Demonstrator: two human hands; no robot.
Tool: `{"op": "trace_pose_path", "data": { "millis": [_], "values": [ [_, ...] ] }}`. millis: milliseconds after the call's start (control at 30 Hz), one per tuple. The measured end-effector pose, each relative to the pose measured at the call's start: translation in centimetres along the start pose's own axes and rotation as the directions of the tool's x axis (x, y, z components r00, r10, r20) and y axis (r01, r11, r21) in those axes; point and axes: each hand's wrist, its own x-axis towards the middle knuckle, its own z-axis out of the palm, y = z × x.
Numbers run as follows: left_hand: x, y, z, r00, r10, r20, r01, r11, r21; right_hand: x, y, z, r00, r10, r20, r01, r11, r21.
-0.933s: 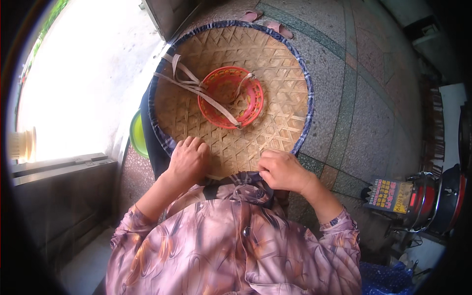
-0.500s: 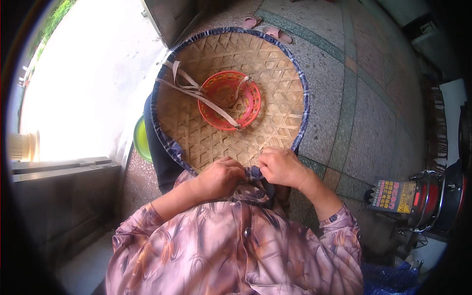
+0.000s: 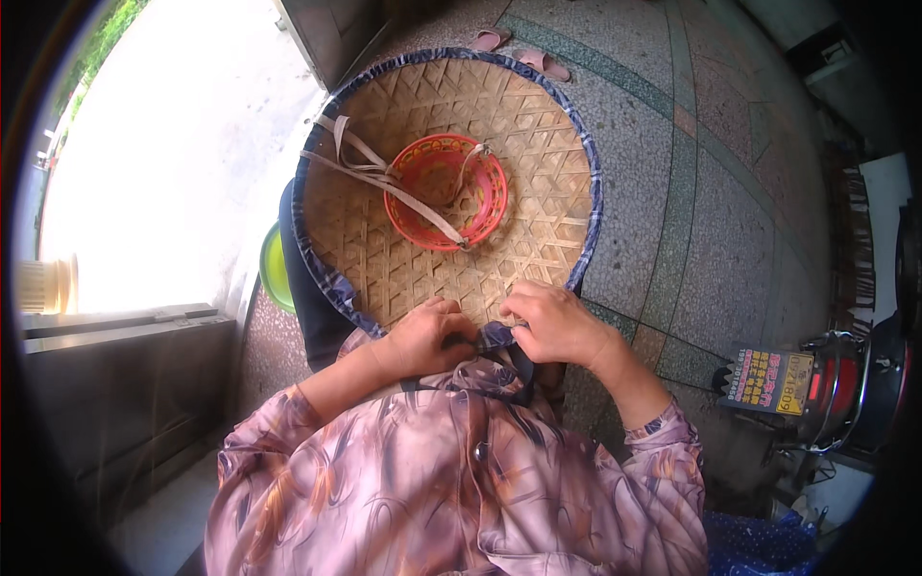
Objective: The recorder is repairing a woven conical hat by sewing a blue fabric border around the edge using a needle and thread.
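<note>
A: Where do we see the woven bamboo hat?
B: Just beyond our hands, its hollow side facing us, its near rim reaching down to our fingers.
A: And how do our hands stand?
B: We see our left hand curled at that rim and our right hand beside it, thumb and forefinger drawn close over the blue cloth binding. We cannot tell how firmly either one grips.
A: What sits farther ahead of them?
B: A red plastic basket, in the middle of the hat, with pale straps tied to it.
A: Anything around?
B: Left of our left hand, a green basin; well beyond both, pink slippers on the floor.
</note>
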Motion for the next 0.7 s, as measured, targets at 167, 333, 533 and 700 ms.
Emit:
{"op": "trace_pose_path", "data": {
  "millis": [167,333,533,700],
  "values": [
    [-0.2,-0.3,0.1,1.0,-0.018,-0.012,0.017,0.992,-0.122,0.0,-0.7,-0.7,0.997,-0.071,0.044,0.071,0.997,0.017],
    [-0.3,-0.5,0.0,1.0,-0.026,-0.002,0.026,0.988,-0.155,-0.1,-0.6,-0.4,0.985,-0.096,0.143,0.111,0.988,-0.105],
    [0.3,0.1,0.1,0.999,0.036,-0.023,-0.037,0.999,-0.037,0.0,0.7,0.0,0.987,-0.095,0.126,0.102,0.993,-0.055],
    [1.3,1.5,0.2,0.999,0.031,0.008,-0.031,0.999,0.024,0.7,0.5,-0.5,0.955,0.083,0.286,-0.048,0.99,-0.13]
  ]
}}
